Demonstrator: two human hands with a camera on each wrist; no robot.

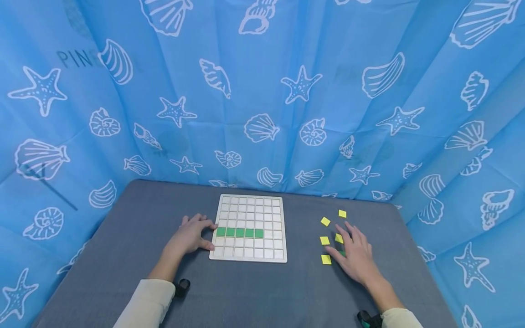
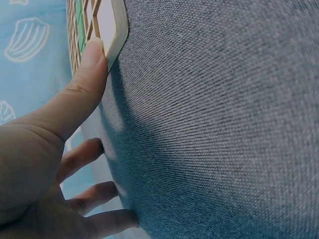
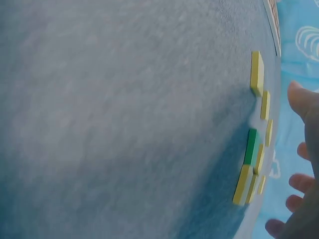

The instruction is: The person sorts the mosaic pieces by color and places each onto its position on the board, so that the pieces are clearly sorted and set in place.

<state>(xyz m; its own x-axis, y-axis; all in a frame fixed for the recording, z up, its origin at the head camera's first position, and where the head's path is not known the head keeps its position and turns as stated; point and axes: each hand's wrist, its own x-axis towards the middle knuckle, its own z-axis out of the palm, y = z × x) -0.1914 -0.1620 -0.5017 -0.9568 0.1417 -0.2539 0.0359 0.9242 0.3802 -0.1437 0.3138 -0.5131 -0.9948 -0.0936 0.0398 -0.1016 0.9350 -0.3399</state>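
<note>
A white grid board lies on the table, with a row of several green tiles in its cells. At the board's left edge is my left hand, thumb and index finger spread apart and touching the rim. In the left wrist view the thumb presses on the board's corner, while the other fingers are extended. My right hand hovers over loose tiles with its fingers spread, holding nothing. Beneath it a green tile is partly hidden in the head view, among several yellow tiles.
Grey cloth covers the table. A blue curtain with white shell and starfish prints hangs behind and along the sides. More yellow tiles lie beyond the right hand. Dark straps sit on both wrists.
</note>
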